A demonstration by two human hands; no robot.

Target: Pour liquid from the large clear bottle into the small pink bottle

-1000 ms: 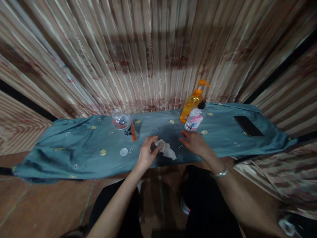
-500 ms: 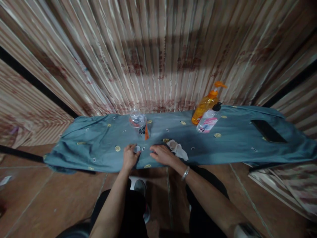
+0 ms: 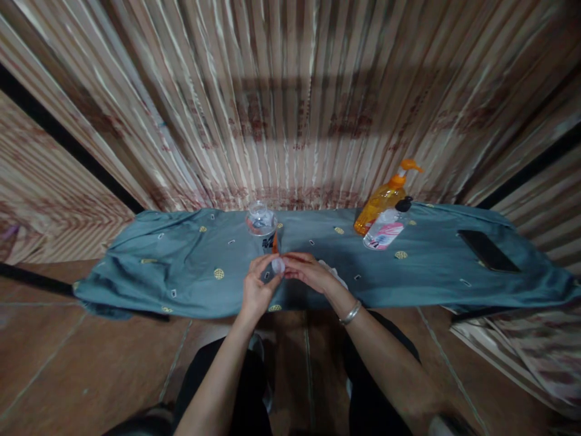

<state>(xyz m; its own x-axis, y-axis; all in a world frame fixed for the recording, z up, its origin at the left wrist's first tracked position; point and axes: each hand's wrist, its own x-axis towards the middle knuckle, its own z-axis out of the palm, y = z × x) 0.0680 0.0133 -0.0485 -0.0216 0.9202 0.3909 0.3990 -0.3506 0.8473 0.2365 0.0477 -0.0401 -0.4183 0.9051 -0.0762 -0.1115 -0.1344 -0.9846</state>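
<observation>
Between my two hands is a small round whitish lid. My left hand pinches it from the left with thumb and fingers. From the right, the fingertips of my right hand close on its other edge. Just beyond the hands stands a clear plastic jar with dark lettering and an orange mark, its lower part partly hidden by my fingers. A crumpled white tissue lies by my right hand, mostly covered by it.
An orange pump bottle and a clear bottle with a black cap and pink label stand at the back right. A dark phone lies farther right. Blue-green patterned cloth covers the narrow table; pleated curtains hang behind.
My left hand has lifted the lid and brought it rightward. My right hand has closed in and now grips the lid too, where before it was apart from it.
</observation>
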